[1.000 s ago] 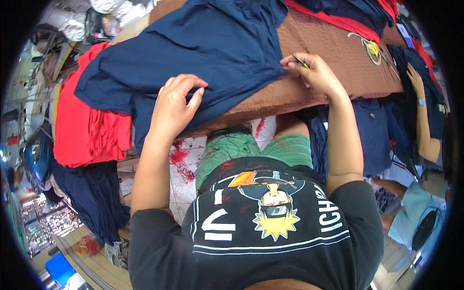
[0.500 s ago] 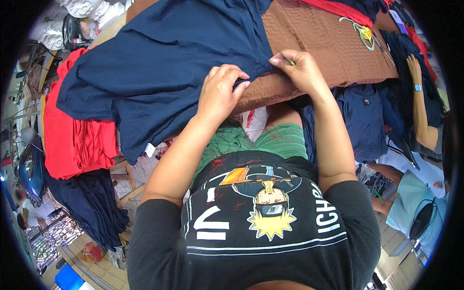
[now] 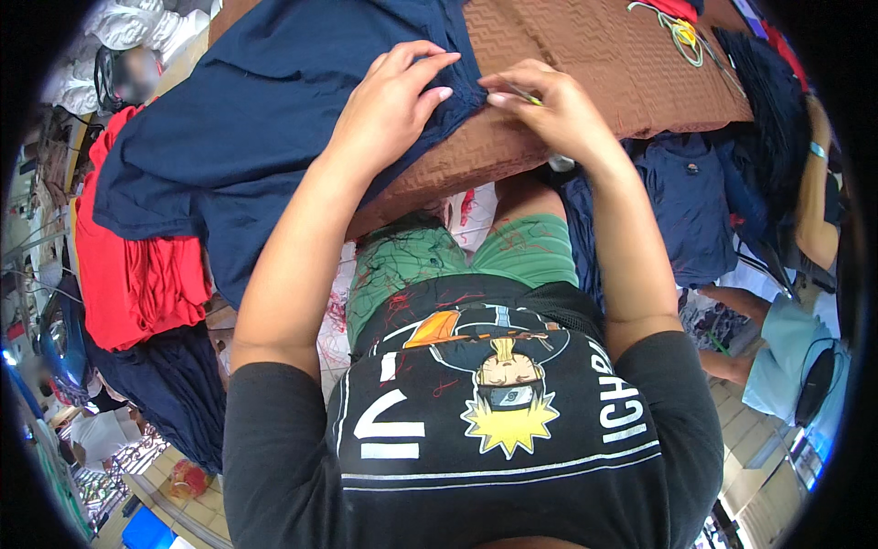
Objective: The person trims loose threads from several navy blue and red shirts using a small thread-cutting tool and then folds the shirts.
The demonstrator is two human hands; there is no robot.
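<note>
Upper centre, handling apparently unfinished, remainder unclear: navy cloth (image 3: 274,105) spread on the worktop (image 3: 585,55); left hand (image 3: 389,110) over it, grip loosely parted; right hand (image 3: 558,110) gripping a small tool (image 3: 524,94).

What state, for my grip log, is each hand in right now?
Left hand: open, thumb and forefinger apart at the navy garment.
Right hand: closed, holding a small slim tool.

You're facing plain navy cloth (image 3: 265,119) on a brown zigzag-patterned cover (image 3: 585,82); the folded stack (image 3: 142,284) by its left edge is showing red. You're wearing green shorts (image 3: 530,249), black printed shirt (image 3: 448,430).
</note>
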